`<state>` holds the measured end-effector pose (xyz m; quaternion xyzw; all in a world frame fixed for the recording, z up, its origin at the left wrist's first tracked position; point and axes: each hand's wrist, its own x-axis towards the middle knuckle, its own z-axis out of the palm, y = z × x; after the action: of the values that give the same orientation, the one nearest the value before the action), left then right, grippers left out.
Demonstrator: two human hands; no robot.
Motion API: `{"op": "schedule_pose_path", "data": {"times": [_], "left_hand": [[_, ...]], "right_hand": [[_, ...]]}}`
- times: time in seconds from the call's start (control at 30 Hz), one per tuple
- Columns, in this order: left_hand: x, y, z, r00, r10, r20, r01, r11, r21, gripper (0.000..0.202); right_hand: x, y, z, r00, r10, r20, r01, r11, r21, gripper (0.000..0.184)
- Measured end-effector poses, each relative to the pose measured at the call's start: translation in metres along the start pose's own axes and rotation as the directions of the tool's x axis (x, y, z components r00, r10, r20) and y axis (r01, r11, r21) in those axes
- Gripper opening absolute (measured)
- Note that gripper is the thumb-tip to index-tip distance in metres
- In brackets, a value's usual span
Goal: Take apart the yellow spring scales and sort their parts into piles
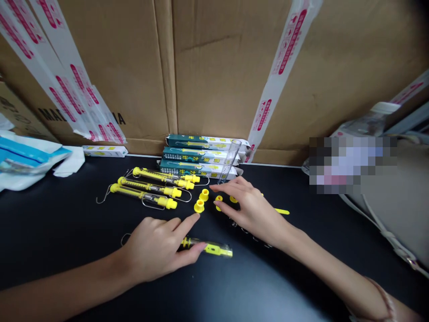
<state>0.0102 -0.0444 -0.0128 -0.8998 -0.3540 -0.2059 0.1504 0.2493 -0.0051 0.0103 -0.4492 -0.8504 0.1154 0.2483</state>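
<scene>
Left hand (161, 250) lies on the desk (67, 232), front centre, w/ thumb & forefinger closed on a tube (211, 247). Tube is clear w/ a yellow insert, lies flat & points right, w/ most of it sticking out past the fingertips. A wire loop (124, 239) shows at the wrist side of that hand.

Right hand (256, 210) is just beyond, palm down, fingers spread & slack, gripping nothing. Its fingertips sit by the right two of four yellow caps (204, 194); the other two stand just left, btwn the hands & the scales. A yellow strip (282, 211) pokes out from under the right hand on its right. Small dark bits lie under the palm, can't tell what.

Three scales (150, 188) lie side by side left of the caps, w/ wire hooks at the ends. Behind them is a stack of 3 boxes (197, 155), w/ a clear cylinder (232, 158) leaning on it. Cartons (217, 67) w/ red-print tape wall off the back. White bags (27, 156) are far left & a grey bag (385, 201) is at right.
</scene>
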Motion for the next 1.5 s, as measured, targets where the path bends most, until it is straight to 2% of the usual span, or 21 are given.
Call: {"op": "schedule_pose_path", "data": {"times": [0.17, 0.37, 0.6, 0.77, 0.87, 0.93, 1.0, 1.07, 1.17, 1.27, 1.5], "left_hand": [[0.000, -0.001, -0.001, 1.000, -0.018, -0.020, 0.018, 1.000, -0.016, 0.046], [0.000, -0.001, -0.001, 0.999, -0.010, -0.033, 0.009, 0.999, -0.031, 0.046], [0.000, 0.000, 0.000, 0.998, 0.020, -0.058, -0.022, 0.999, -0.037, 0.049], [0.000, 0.001, 0.000, 0.997, 0.024, -0.076, -0.026, 0.999, -0.034, 0.045], [-0.001, 0.001, -0.001, 0.992, 0.085, -0.097, -0.090, 0.995, -0.046, 0.039], [-0.001, 0.002, -0.002, 0.985, 0.137, -0.102, -0.144, 0.987, -0.064, 0.036], [-0.001, 0.002, -0.003, 0.981, 0.174, -0.091, -0.181, 0.981, -0.073, 0.036], [-0.001, 0.001, -0.003, 0.978, 0.195, -0.067, -0.200, 0.977, -0.079, 0.037], [-0.002, 0.002, -0.004, 0.975, 0.212, -0.057, -0.217, 0.971, -0.097, 0.038], [-0.003, 0.003, -0.003, 0.972, 0.218, -0.085, -0.226, 0.968, -0.107, 0.041], [0.001, 0.006, -0.002, 0.964, 0.242, -0.107, -0.254, 0.959, -0.128, 0.043]], "right_hand": [[0.017, -0.008, 0.009, 0.999, 0.002, 0.037, -0.002, 1.000, 0.004, 0.034], [0.020, -0.012, 0.011, 0.999, 0.027, 0.038, -0.030, 0.997, 0.066, 0.036], [0.014, -0.011, 0.004, 0.995, 0.017, 0.101, -0.021, 0.999, 0.040, 0.063], [0.018, -0.015, 0.003, 0.998, -0.027, 0.048, 0.025, 0.999, 0.048, 0.062], [0.026, -0.027, 0.006, 0.998, -0.056, 0.011, 0.055, 0.994, 0.090, 0.063], [0.033, -0.038, 0.011, 0.995, -0.095, 0.027, 0.095, 0.995, 0.012, 0.070], [0.041, -0.050, 0.020, 0.988, -0.122, 0.095, 0.135, 0.979, -0.152, 0.081], [0.049, -0.060, 0.031, 0.986, -0.081, 0.148, 0.121, 0.952, -0.283, 0.089], [0.057, -0.071, 0.046, 0.984, 0.005, 0.178, 0.071, 0.907, -0.414, 0.083], [0.060, -0.075, 0.054, 0.982, 0.020, 0.189, 0.066, 0.897, -0.437, 0.082], [0.061, -0.076, 0.056, 0.967, -0.070, 0.246, 0.169, 0.895, -0.412, 0.071]]}}
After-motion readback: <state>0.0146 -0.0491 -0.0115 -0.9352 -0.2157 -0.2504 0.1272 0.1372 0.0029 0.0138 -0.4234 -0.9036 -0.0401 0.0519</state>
